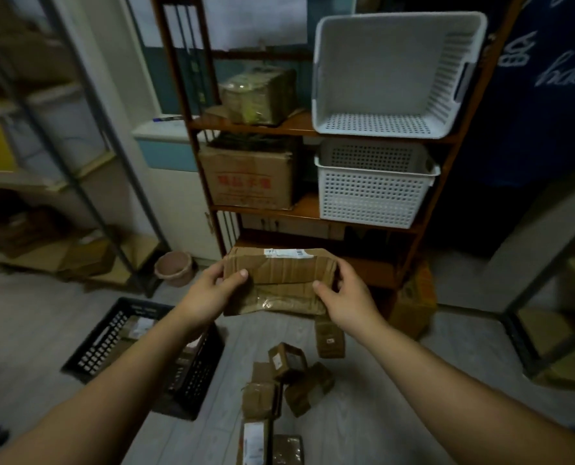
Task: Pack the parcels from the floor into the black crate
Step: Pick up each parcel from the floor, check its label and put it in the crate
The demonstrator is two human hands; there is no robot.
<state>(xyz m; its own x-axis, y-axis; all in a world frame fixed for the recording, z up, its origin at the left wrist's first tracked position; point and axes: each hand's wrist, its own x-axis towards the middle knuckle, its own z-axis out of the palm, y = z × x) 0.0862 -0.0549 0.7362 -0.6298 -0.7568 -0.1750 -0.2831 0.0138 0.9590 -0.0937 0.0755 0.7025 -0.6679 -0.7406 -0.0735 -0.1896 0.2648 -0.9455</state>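
Left hand (209, 293), right hand (346, 297), each grip clasping one end, taped parcel (279, 280) held between them

Mostly browns, with black and white

Between our left hand (209, 293) and right hand (346, 297) we see a flat brown cardboard parcel (279, 280) banded with glossy tape, with a white label (282, 252) on top. Below the left is a black lattice-walled plastic crate (105, 344). Below the right, small brown taped parcels (288, 360) lie on a pale grey wood-grain floor (363, 414). Beyond are white perforated plastic baskets (373, 196) on reddish-brown wooden shelving (299, 209).
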